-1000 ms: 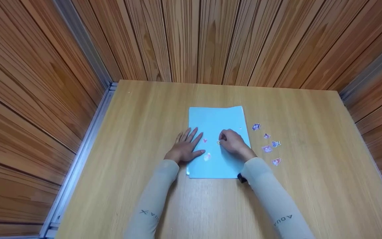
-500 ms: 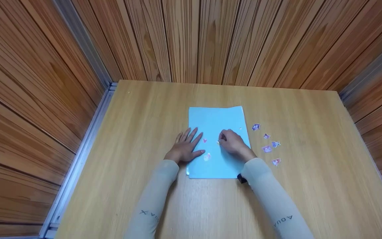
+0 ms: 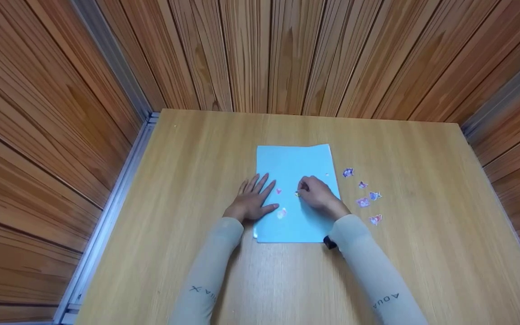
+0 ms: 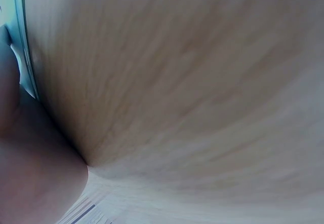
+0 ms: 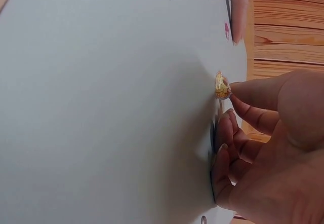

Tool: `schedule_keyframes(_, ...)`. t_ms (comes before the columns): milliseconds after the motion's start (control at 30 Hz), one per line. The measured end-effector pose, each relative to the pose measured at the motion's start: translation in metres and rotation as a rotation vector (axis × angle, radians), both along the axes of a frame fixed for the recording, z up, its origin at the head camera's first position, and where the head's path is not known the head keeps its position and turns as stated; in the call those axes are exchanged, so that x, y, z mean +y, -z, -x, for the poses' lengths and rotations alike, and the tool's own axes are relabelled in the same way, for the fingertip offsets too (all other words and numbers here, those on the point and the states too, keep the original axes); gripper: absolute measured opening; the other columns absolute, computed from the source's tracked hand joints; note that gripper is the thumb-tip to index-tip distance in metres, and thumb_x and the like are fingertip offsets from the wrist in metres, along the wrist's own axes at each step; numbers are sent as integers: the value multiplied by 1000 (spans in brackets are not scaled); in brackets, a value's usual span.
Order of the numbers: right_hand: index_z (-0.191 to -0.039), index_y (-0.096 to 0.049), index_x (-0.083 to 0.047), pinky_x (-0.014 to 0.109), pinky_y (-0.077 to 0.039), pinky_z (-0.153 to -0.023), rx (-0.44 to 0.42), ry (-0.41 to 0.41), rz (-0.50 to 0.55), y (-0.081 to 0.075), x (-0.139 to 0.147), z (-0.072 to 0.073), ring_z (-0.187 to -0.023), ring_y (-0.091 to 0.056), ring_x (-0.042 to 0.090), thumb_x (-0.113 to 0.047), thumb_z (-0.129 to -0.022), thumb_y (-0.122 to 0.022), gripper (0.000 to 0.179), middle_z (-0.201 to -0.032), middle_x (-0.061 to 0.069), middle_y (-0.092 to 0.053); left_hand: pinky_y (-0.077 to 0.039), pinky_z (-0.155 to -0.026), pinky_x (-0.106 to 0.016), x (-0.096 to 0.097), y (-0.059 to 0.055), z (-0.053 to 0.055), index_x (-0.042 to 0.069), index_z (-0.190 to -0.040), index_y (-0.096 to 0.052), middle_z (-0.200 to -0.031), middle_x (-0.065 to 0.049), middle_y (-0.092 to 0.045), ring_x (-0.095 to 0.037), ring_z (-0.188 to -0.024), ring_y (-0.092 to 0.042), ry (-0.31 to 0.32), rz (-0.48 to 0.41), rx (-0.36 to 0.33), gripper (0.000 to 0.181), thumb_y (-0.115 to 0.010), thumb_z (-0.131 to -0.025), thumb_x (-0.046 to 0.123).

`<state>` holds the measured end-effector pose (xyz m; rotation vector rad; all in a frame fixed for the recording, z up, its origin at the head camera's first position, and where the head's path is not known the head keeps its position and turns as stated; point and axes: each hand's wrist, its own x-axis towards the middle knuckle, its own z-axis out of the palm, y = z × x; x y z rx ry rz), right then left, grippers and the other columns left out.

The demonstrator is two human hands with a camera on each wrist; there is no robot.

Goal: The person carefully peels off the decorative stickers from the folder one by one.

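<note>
A light-blue folder-like sheet [image 3: 294, 162] lies on the table, a second layer peeking out at its lower left corner. My left hand [image 3: 252, 202] rests flat with spread fingers over its left edge. Above the middle of the sheet, my right hand [image 3: 318, 193] pinches a small yellow sticker [image 5: 221, 86] between thumb and index finger, close over the surface; its other fingers curl against the sheet. Between the hands sit a small pink heart-shaped sticker [image 3: 279, 191] and a pale sticker [image 3: 281, 213]. The left wrist view shows mostly tabletop and part of the left hand.
Several purple, blue and pink stickers lie on the wooden table [image 3: 413, 180] right of the sheet, among them a purple sticker [image 3: 363, 202] and a pink one [image 3: 376, 219]. A tiny sticker [image 3: 327, 174] is near the sheet's right edge. Wood-panelled walls [image 3: 251, 54] surround the table.
</note>
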<state>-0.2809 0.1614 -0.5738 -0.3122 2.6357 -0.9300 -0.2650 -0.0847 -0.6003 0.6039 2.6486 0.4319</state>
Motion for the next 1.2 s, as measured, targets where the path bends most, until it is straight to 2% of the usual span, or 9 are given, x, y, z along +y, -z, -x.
schedule_keyframes(167,-108,-64,-5,44,-50,-86,0,-6,10,0,1,0,-95,-57,27,-16,-104,-56,13,-104,11,-59,8,-125,-53,1,2,1,30,-166,-5,-173,2,11,-27,-157,16,-3,2,-12,78,-40,-104,63)
schedule_keyframes(400,-101,-63,-3,45,-48,-85,36,-34,28,-1,3,2,-93,-55,28,-11,-101,-56,11,-100,12,-60,4,-126,-54,0,-1,0,28,-166,-7,-173,0,7,-29,-158,12,14,18,16,79,-40,-104,63)
schedule_keyframes(633,-101,-63,-3,44,-47,-85,24,-33,39,-1,4,4,-93,-56,28,-11,-101,-56,11,-100,11,-61,3,-126,-55,-1,0,0,28,-166,-8,-173,-1,6,-30,-158,10,12,5,27,78,-40,-104,62)
schedule_keyframes(967,-105,-61,-2,42,-47,-85,-24,30,107,-4,7,2,-94,-56,28,-12,-104,-52,13,-102,12,-61,4,-125,-55,0,1,-1,29,-166,-8,-173,0,7,-29,-158,12,3,-6,19,78,-39,-104,63)
schedule_keyframes(1200,-104,-61,0,38,-45,-84,-43,40,136,-4,10,2,-94,-55,26,-9,-103,-53,12,-101,12,-61,5,-125,-55,0,1,0,29,-166,-6,-173,0,9,-30,-158,14,4,0,7,79,-39,-104,64)
